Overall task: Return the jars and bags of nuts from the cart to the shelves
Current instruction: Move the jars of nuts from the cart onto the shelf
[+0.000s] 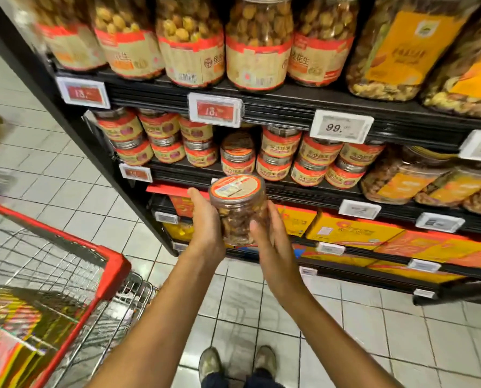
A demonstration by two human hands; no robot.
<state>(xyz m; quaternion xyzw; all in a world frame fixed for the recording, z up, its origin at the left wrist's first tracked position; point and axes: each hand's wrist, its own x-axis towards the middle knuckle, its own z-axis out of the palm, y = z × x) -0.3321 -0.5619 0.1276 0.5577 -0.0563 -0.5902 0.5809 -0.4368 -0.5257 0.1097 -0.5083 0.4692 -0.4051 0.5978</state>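
1. Both hands are up at the black metal shelves [289, 99]. Between them is a clear round plastic jar of brown nuts with an orange-rimmed lid [238, 211], tipped so the lid faces the camera.
2. The left hand [205, 222] wraps the jar's left side, fingers gone round the back, thumb up near the lid. The right hand [271, 242] closes on the right side, thumb across the front wall, fingers laid along the far side. So 2 hands, 1 jar, firmly held.
3. The jar hangs in the air in front of the shelf edge below the stacked small orange-labelled jars [278, 155]. It is not yet set down.
4. Handling, as I read it: stiff, smooth plastic, packed full, so fairly weighty for its size. That slick wall could slide in a loose grip. A drop would probably crack it or pop the lid.
5. The best hold looks like the mid-body with palms opposed, just as now. Lifting by the lid alone seems unwise.
6. Off to the left, the red-rimmed wire cart [113, 264] carries blurred yellow and orange packets [12, 329], so there is more to return.
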